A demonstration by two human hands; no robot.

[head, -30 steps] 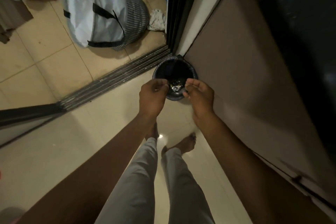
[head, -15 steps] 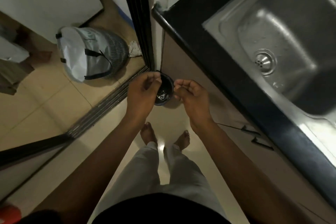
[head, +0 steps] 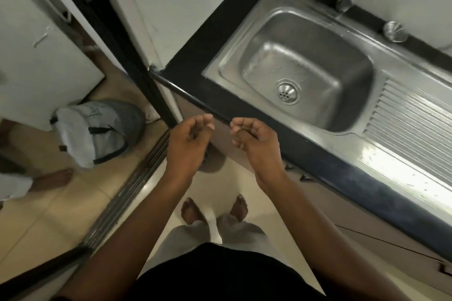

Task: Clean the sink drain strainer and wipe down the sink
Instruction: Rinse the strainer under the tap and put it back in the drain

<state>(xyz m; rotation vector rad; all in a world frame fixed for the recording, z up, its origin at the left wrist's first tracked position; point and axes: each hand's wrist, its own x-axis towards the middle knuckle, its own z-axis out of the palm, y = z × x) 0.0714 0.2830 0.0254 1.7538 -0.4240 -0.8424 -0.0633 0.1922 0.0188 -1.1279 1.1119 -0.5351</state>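
- Beige floor tiles (head: 49, 215), seen from the head camera, run under a black countertop (head: 244, 115). It carries a steel sink (head: 318, 39) with a ribbed drainboard (head: 411, 124) on its right, and a door track (head: 127, 193) crosses the floor at left.
- A drain strainer (head: 288, 91) sits in the drain hole at the basin's bottom, beyond the counter edge from both hands and nearer the right one.
- The left hand (head: 188, 139) and right hand (head: 254, 139) hover side by side before the counter edge, apart. Their fingers are loosely curled and relaxed, with nothing visible in either.
- Count: one sink, one strainer, two hands, two bare feet (head: 190, 210), and one grey-and-white bag (head: 97, 129) on the floor at left.
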